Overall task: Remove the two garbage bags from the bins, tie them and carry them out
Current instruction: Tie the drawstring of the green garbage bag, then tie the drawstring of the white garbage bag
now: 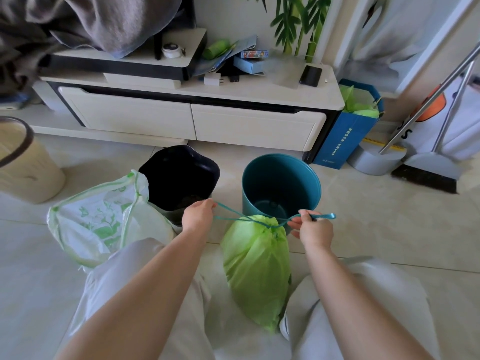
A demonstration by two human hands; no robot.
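Note:
A full green garbage bag stands on the floor between my knees, its neck cinched by a teal drawstring. My left hand grips the string's left end. The right end is pinched in my right hand; both ends are stretched apart. A white bag with a green leaf print sits to the left on the floor, its mouth loose and untied. Behind the bags stand a black bin and a teal bin, neither holding a bag.
A low white TV cabinet runs behind the bins. A beige bin is at far left. A blue paper bag with green stuffing, a dustpan and a broom crowd the right.

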